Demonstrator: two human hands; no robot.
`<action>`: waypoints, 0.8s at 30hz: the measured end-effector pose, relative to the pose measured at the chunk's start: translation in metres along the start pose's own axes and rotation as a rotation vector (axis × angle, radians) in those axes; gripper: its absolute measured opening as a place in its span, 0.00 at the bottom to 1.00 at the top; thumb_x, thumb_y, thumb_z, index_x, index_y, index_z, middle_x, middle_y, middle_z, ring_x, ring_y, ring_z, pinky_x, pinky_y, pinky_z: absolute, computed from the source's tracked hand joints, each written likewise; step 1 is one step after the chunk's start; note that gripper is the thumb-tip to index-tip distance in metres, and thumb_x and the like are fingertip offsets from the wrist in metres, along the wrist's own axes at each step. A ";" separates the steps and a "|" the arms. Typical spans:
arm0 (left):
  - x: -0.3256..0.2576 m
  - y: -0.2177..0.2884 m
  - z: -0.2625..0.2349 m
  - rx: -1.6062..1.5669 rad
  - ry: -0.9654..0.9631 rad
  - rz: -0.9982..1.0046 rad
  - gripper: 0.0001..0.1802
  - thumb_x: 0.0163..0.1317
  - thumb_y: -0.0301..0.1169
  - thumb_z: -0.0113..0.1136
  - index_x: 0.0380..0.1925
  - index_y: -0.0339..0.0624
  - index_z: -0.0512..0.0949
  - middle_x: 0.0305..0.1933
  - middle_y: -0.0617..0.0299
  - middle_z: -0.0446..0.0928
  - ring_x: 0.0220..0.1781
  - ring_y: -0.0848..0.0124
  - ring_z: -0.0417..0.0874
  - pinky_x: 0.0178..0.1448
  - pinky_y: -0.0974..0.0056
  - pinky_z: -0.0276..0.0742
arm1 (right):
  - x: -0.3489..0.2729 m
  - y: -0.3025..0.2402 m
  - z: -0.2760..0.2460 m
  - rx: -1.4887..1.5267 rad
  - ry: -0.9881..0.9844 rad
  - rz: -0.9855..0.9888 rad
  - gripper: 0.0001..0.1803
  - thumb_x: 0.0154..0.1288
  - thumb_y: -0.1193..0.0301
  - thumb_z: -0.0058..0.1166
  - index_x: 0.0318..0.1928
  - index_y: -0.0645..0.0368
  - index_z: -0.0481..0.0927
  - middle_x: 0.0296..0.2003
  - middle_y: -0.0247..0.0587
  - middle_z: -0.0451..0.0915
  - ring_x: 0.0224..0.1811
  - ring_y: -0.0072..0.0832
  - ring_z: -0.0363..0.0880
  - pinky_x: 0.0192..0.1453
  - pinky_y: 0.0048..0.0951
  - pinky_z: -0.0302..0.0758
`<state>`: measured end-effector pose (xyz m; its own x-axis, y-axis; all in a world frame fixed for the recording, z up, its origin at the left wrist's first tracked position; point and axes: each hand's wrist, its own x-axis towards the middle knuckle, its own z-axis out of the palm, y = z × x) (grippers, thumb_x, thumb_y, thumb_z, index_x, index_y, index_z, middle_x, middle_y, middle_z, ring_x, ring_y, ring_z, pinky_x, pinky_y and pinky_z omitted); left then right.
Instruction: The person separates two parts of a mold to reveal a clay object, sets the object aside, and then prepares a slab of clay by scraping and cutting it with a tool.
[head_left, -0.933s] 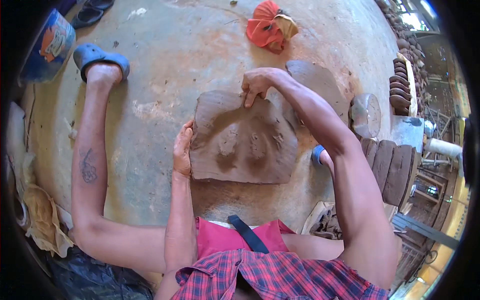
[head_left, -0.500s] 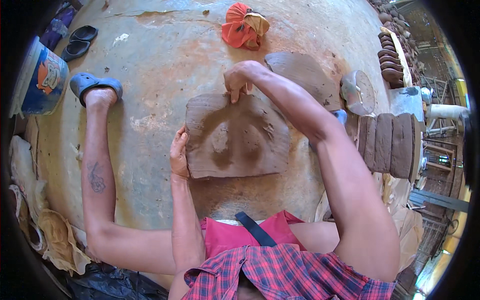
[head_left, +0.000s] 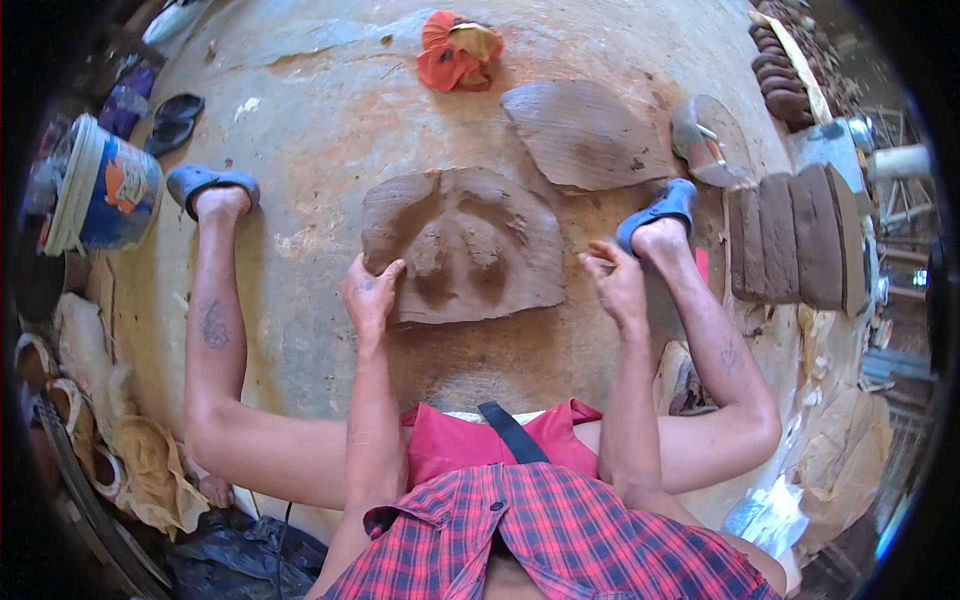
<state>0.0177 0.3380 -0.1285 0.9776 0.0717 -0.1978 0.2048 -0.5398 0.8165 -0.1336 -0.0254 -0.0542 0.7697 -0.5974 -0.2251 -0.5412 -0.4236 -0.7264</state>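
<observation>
A brown clay slab [head_left: 458, 225] with raised lumps and dark hollows pressed into its middle lies on the floor between my legs. My left hand [head_left: 370, 290] grips its lower left edge, thumb on the upper face; the fingers beneath are partly hidden. Off the slab's right side, my right hand [head_left: 613, 277] hovers apart from it with loosely bent fingers, and nothing shows in them. A second, flat clay slab [head_left: 588, 135] lies beyond, to the right.
A stack of thick clay slabs [head_left: 795, 238] stands at right, near a round clear container [head_left: 710, 142]. An orange cloth bundle [head_left: 458, 52] lies at the far side. On the left are a blue bucket [head_left: 105, 190] and dark clogs [head_left: 175, 124]. Crumpled brown paper [head_left: 155, 470] lies lower left.
My right hand has left the slab's far edge and come back to its right side. My left hand has shifted its thumb onto the slab's lower left corner.
</observation>
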 end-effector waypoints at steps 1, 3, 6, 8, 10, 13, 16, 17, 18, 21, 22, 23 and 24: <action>0.001 -0.001 0.000 0.004 -0.010 0.023 0.27 0.54 0.44 0.81 0.51 0.43 0.88 0.50 0.46 0.90 0.53 0.45 0.90 0.59 0.50 0.83 | -0.009 0.002 0.007 -0.016 0.001 0.004 0.27 0.68 0.60 0.72 0.62 0.63 0.85 0.54 0.52 0.89 0.50 0.36 0.92 0.57 0.35 0.85; -0.004 -0.006 -0.001 0.118 -0.022 -0.032 0.26 0.54 0.45 0.81 0.50 0.45 0.89 0.49 0.48 0.90 0.53 0.46 0.90 0.59 0.49 0.83 | -0.021 -0.007 0.012 0.018 -0.006 0.011 0.28 0.67 0.58 0.73 0.60 0.64 0.85 0.56 0.53 0.88 0.53 0.36 0.91 0.58 0.35 0.85; 0.003 -0.021 -0.002 0.072 -0.028 0.020 0.28 0.54 0.48 0.81 0.50 0.41 0.89 0.48 0.48 0.91 0.52 0.49 0.91 0.59 0.50 0.83 | -0.017 -0.001 0.029 0.114 0.069 -0.067 0.28 0.66 0.59 0.73 0.59 0.65 0.86 0.53 0.54 0.89 0.49 0.39 0.91 0.53 0.36 0.85; -0.007 -0.010 -0.001 0.034 -0.043 0.020 0.29 0.55 0.48 0.81 0.50 0.39 0.89 0.48 0.49 0.91 0.51 0.52 0.91 0.59 0.51 0.83 | -0.022 -0.002 0.035 -0.070 0.296 -0.217 0.21 0.66 0.63 0.72 0.53 0.64 0.87 0.45 0.54 0.88 0.44 0.43 0.89 0.49 0.38 0.84; -0.021 -0.004 -0.003 -0.140 -0.060 -0.141 0.28 0.57 0.47 0.80 0.50 0.36 0.89 0.47 0.52 0.91 0.48 0.60 0.91 0.58 0.56 0.83 | -0.044 -0.024 0.041 0.043 0.327 -0.225 0.18 0.66 0.64 0.72 0.50 0.64 0.87 0.42 0.54 0.87 0.43 0.44 0.88 0.49 0.39 0.83; -0.032 -0.015 -0.007 -0.213 -0.127 -0.198 0.27 0.58 0.45 0.80 0.51 0.36 0.88 0.48 0.55 0.91 0.47 0.65 0.90 0.56 0.59 0.82 | -0.060 -0.048 0.062 0.114 0.339 -0.299 0.13 0.66 0.68 0.70 0.45 0.63 0.85 0.41 0.51 0.84 0.47 0.46 0.85 0.54 0.43 0.81; -0.043 -0.017 -0.003 -0.264 -0.146 -0.175 0.27 0.55 0.37 0.82 0.52 0.36 0.87 0.47 0.53 0.91 0.46 0.65 0.91 0.54 0.59 0.84 | -0.052 -0.048 0.071 -0.018 0.307 -0.499 0.16 0.62 0.71 0.71 0.49 0.61 0.85 0.51 0.50 0.83 0.56 0.48 0.82 0.62 0.44 0.79; -0.050 0.000 0.001 -0.220 -0.149 -0.121 0.26 0.53 0.33 0.83 0.52 0.35 0.86 0.46 0.52 0.91 0.45 0.65 0.91 0.51 0.59 0.87 | -0.046 -0.045 0.067 -0.031 0.298 -0.502 0.16 0.62 0.71 0.71 0.49 0.61 0.85 0.51 0.50 0.83 0.56 0.48 0.82 0.62 0.44 0.79; -0.056 0.017 0.004 -0.309 -0.155 -0.294 0.25 0.51 0.26 0.82 0.50 0.34 0.85 0.43 0.52 0.90 0.39 0.65 0.91 0.41 0.58 0.91 | -0.037 -0.042 0.061 -0.047 0.301 -0.509 0.16 0.62 0.71 0.71 0.49 0.61 0.85 0.51 0.51 0.83 0.56 0.48 0.82 0.62 0.44 0.79; -0.032 0.018 -0.018 -0.239 -0.147 -0.285 0.25 0.50 0.23 0.81 0.50 0.35 0.85 0.40 0.54 0.89 0.34 0.66 0.90 0.34 0.58 0.93 | -0.010 -0.058 0.053 -0.099 0.312 -0.548 0.18 0.62 0.71 0.72 0.51 0.61 0.85 0.52 0.52 0.83 0.57 0.48 0.82 0.62 0.44 0.79; -0.018 0.009 -0.028 -0.226 -0.151 -0.141 0.29 0.48 0.24 0.82 0.53 0.34 0.84 0.39 0.55 0.89 0.32 0.66 0.90 0.34 0.59 0.91 | -0.001 -0.065 0.052 -0.081 0.298 -0.498 0.19 0.61 0.71 0.72 0.51 0.62 0.84 0.52 0.52 0.83 0.57 0.48 0.82 0.62 0.44 0.79; -0.006 0.014 -0.027 -0.239 -0.125 -0.155 0.29 0.48 0.24 0.82 0.53 0.34 0.84 0.39 0.55 0.89 0.32 0.66 0.90 0.34 0.59 0.91 | 0.007 -0.071 0.049 -0.068 0.281 -0.448 0.20 0.61 0.71 0.73 0.52 0.62 0.84 0.53 0.53 0.83 0.57 0.47 0.82 0.62 0.44 0.79; 0.009 0.019 -0.028 -0.075 -0.113 -0.084 0.32 0.48 0.25 0.82 0.55 0.34 0.82 0.41 0.54 0.90 0.35 0.66 0.91 0.38 0.59 0.91 | 0.016 -0.079 0.047 -0.045 0.227 -0.453 0.25 0.61 0.65 0.75 0.55 0.63 0.83 0.56 0.55 0.82 0.61 0.49 0.81 0.66 0.46 0.77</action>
<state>0.0321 0.3522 -0.0998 0.9461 0.0168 -0.3235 0.2929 -0.4710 0.8321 -0.0629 0.0309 -0.0311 0.8401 -0.4780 0.2563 -0.1885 -0.7004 -0.6884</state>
